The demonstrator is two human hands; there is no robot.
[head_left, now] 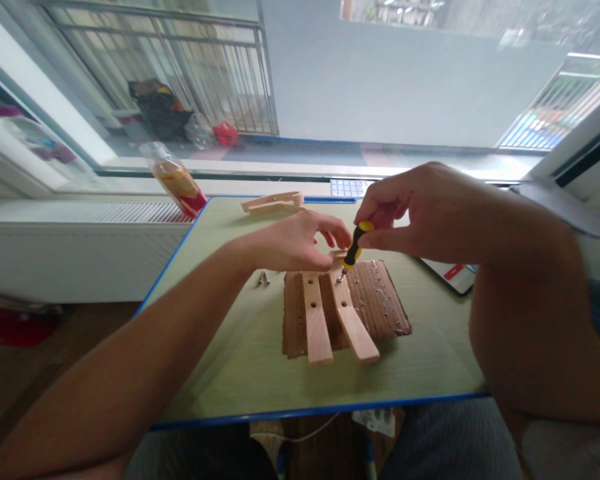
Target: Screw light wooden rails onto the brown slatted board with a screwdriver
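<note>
In my right hand [410,213] is a yellow-and-black screwdriver [353,250], tilted, its tip down at a screw [339,280] in the upper part of a bent wooden piece [357,327]. My left hand [305,240] curls round the far end of that piece, thumb on the near left side and fingers beyond. A second wooden piece [318,333] with two dark holes lies just left of it. Both rest on a brown corrugated cardboard sheet [380,300] dotted with small holes. Two or so loose screws [263,279] lie left of the cardboard.
Further wooden pieces [273,202] lie at the table's far edge. A bottle with a red and yellow label [177,180] leans beyond the far left corner. A flat device or box [450,275] sits under my right forearm. The green table [230,373] has a blue rim; windows stand behind.
</note>
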